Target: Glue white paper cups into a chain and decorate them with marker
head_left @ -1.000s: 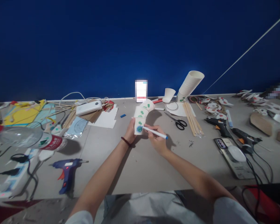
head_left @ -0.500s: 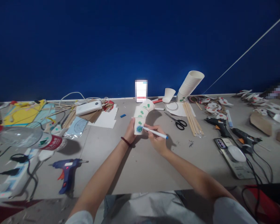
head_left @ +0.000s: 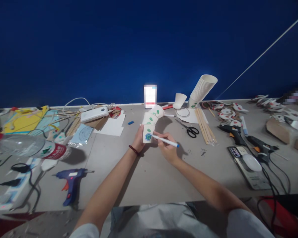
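My left hand [head_left: 139,140] is wrapped round the lower left side of several paper cups [head_left: 151,119] joined in a curved row. The cups are white with green printed spots, and the nearest one carries a round blue ring round a green spot. In my right hand [head_left: 167,147] is a white marker [head_left: 167,141] with a blue end, its tip at the ringed spot. A small blue marker cap [head_left: 130,122] lies on the table, left of the cups.
A stack of paper cups [head_left: 202,91] leans at the back, beside a single cup [head_left: 180,100]. Black scissors [head_left: 190,129] and wooden sticks [head_left: 205,127] lie right. A blue glue gun [head_left: 73,183] and a bottle [head_left: 29,147] lie left; a phone [head_left: 249,170] is right.
Both hands keep nearly the same place, with the marker tip still at the cup. The ring round the green spot looks slightly different in its blue lines.
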Tool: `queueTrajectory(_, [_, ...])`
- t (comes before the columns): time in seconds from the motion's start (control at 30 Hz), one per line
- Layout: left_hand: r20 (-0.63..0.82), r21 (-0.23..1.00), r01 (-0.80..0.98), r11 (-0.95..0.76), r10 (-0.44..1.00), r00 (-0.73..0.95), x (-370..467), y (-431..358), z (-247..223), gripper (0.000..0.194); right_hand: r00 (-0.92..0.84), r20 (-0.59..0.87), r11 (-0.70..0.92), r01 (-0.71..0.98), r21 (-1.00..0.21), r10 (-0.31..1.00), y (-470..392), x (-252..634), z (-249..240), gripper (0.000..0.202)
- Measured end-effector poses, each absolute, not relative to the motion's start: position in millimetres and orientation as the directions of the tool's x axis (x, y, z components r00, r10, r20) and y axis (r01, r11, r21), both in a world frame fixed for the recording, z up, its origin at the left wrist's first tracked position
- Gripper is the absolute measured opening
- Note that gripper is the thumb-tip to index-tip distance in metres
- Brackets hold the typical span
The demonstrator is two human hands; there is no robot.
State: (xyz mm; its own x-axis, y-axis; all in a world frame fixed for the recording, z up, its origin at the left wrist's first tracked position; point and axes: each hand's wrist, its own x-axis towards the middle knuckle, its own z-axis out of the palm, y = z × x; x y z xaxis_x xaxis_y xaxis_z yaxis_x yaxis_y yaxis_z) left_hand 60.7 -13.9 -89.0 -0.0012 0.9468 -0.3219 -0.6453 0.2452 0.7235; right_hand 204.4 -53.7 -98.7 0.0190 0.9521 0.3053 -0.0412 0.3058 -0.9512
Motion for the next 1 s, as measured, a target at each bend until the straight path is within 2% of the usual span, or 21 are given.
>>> queueTrajectory(0.67, [-0.35,0.718,-0.643,0.265,0.937,-0.004,60.4,-14.5,-86.8,0.05,0.021,0.263,0.263,-0.131,-0.956,0.965,-53.1,200.5,-94.0,0.024])
queueTrajectory(1.0, [-0.354,0.715,-0.639,0.284,0.935,0.019,60.4,-13.8,-86.0,0.049,0.008,0.275,0.274,-0.144,-0.951,0.961,-53.2,200.9,-96.3,0.023])
